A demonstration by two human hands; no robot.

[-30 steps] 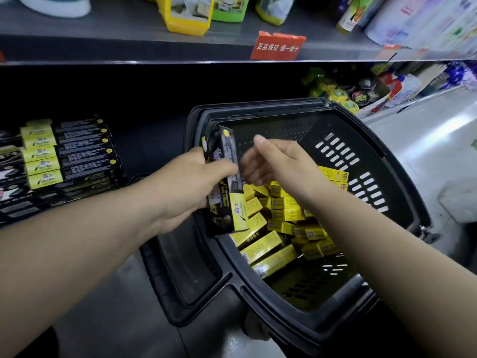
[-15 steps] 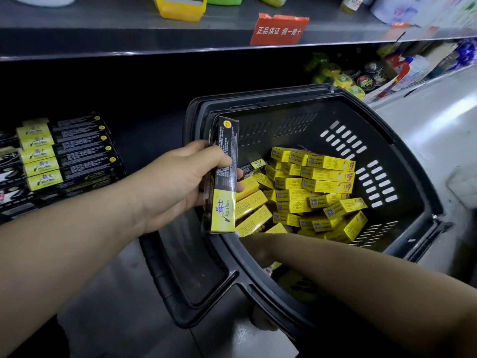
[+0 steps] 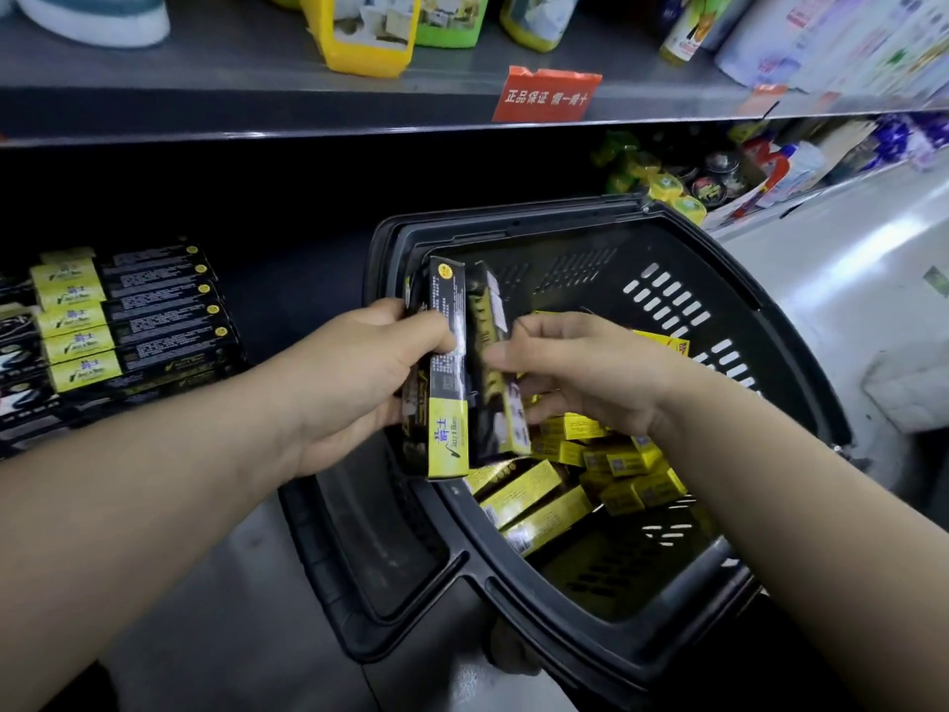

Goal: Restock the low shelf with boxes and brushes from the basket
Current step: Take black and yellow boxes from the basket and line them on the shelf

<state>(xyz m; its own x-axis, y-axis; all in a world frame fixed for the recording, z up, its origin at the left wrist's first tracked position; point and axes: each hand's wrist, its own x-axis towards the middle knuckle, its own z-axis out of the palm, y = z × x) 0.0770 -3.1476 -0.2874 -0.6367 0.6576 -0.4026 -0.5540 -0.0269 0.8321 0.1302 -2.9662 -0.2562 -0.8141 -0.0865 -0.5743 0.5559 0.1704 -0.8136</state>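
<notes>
A black shopping basket (image 3: 760, 321) stands in front of the low shelf, holding several small yellow boxes (image 3: 616, 454). My left hand (image 3: 354, 382) grips a stack of long black-and-yellow boxes (image 3: 447, 372) upright over the basket's left rim. My right hand (image 3: 585, 372) holds another long black box (image 3: 495, 362) against that stack, thumb and fingers pinching it. On the low shelf at the left lie rows of the same black-and-yellow boxes (image 3: 133, 321).
The upper shelf edge (image 3: 308, 120) carries a red price tag (image 3: 547, 95) and yellow and green packages above. Bottles and tins (image 3: 719, 182) fill the low shelf to the right. The basket's folded handle (image 3: 380, 547) lies on the grey floor.
My right hand came up out of the basket with a long black box and brought it against the stack in my left hand. The left hand stayed roughly in place.
</notes>
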